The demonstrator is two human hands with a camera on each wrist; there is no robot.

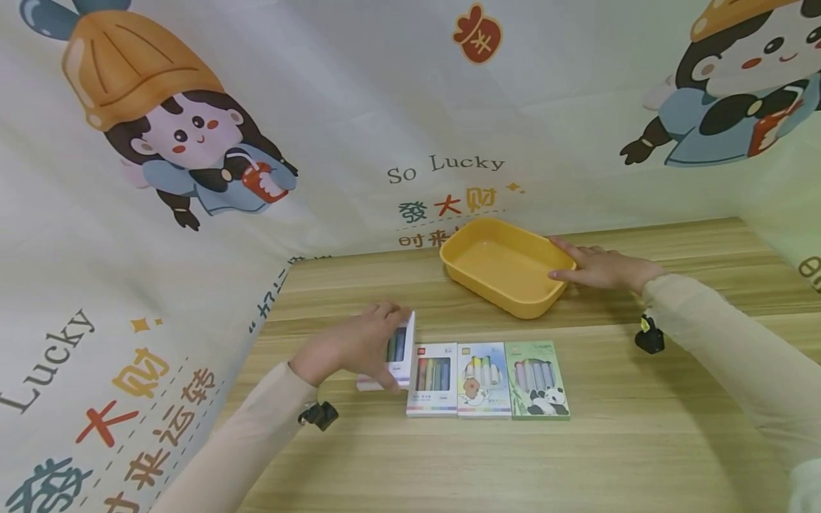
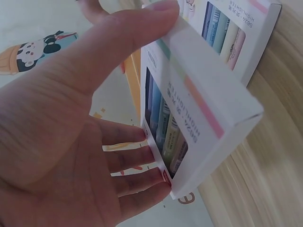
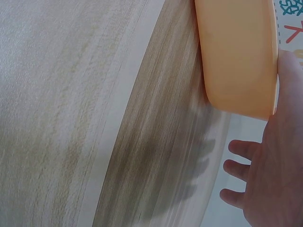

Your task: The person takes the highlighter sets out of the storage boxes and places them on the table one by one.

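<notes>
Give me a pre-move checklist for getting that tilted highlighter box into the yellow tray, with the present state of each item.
1. Grip: left hand holds the white cardboard highlighter box, thumb on top, fingers beneath: ok.
2. Box clear of the table: tilted on edge, lower edge seems to touch the wooden table: not ok.
3. Yellow plastic tray empty: ok.
4. Tray steadied: right hand rests at its right rim: ok.
5. Neighbours undisturbed: three other highlighter boxes lie flat in a row: ok.
6. Box flap closed: cannot tell.
</notes>
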